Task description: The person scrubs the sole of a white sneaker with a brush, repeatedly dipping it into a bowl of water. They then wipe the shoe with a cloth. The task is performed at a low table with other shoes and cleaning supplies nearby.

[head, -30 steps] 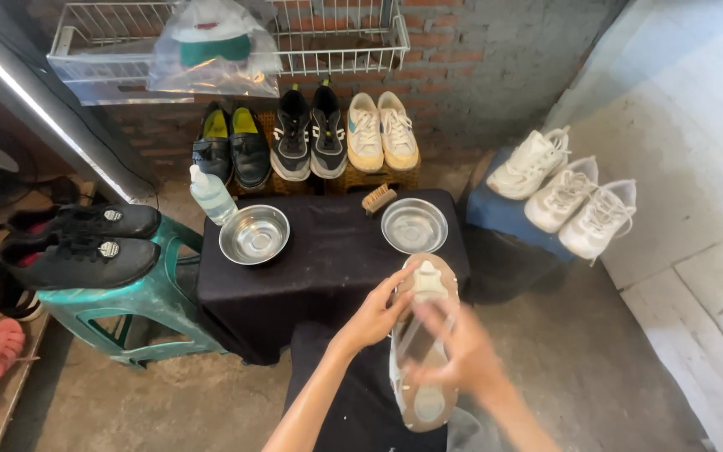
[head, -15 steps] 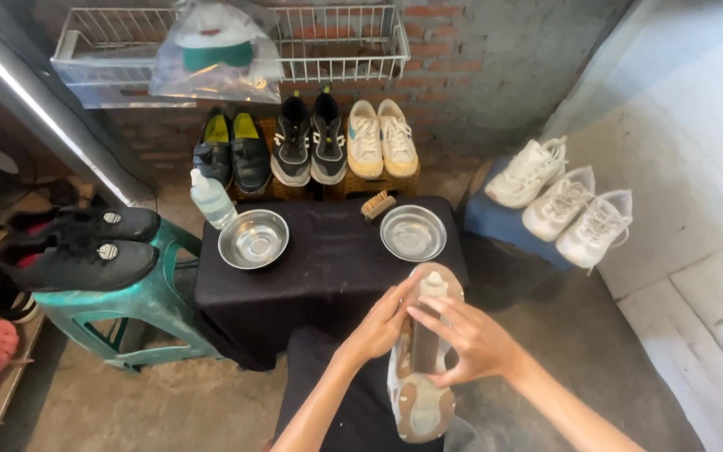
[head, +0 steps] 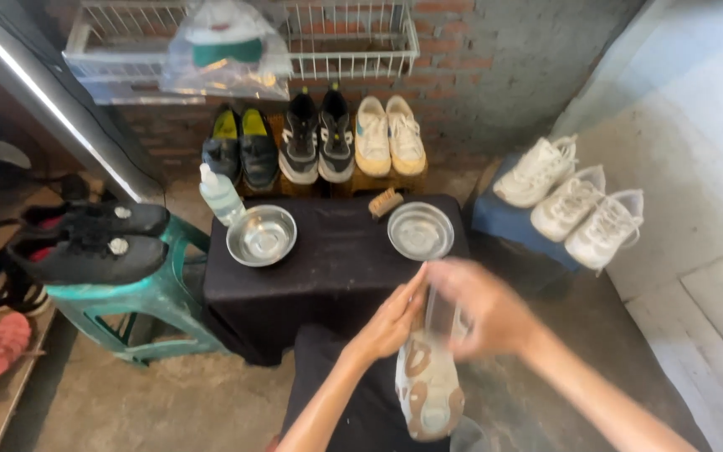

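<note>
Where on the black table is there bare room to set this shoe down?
The bare patch on the black table lies between the left bowl and right bowl, running to the front edge. The back edge is crowded: bottle, brush.

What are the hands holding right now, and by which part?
A pale shoe, sole up. Both the left hand and the right hand grip its far end; the right is blurred, so the exact grip is unclear.

- Black-draped table (head: 328, 268): bare cloth in the middle, open between left steel bowl (head: 262, 235) and right steel bowl (head: 420, 230).
- Rear edge: plastic bottle (head: 220, 194) at the left corner, brush (head: 385, 202) between the bowls.
- Near edge: left hand (head: 393, 322), right hand (head: 480, 303) and upturned shoe (head: 428, 381) block approach.
- Left flank: green stool (head: 140, 293) carrying black shoes (head: 94, 243).
</note>
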